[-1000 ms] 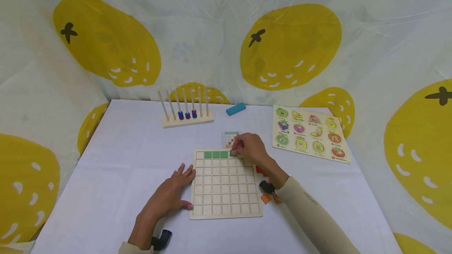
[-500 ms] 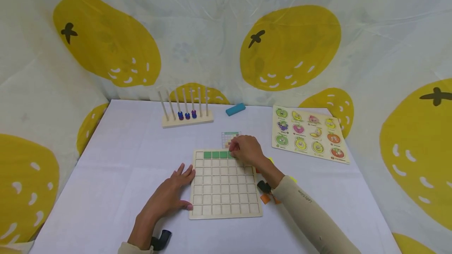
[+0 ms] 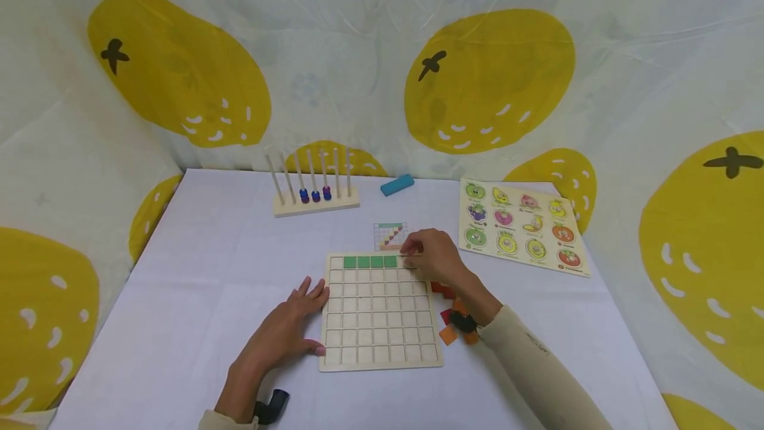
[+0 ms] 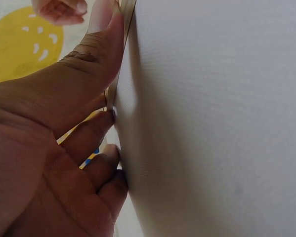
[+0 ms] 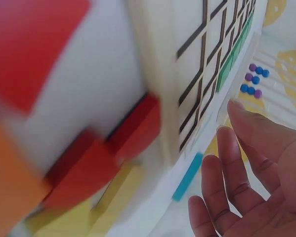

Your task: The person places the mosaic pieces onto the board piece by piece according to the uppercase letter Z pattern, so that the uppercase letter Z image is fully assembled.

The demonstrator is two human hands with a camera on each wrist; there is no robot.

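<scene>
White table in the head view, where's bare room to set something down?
The table is bare between the bead rack and the left hand, left of both, and between the fruit board and the right sleeve. It's crowded right of the grid board, where red tiles and orange tiles lie.

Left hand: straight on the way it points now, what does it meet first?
The wooden grid board. The thumb and fingers of the left hand lie at its near side edge, apparently touching, so I see no free gap; exact contact depth is hard to judge.
</scene>
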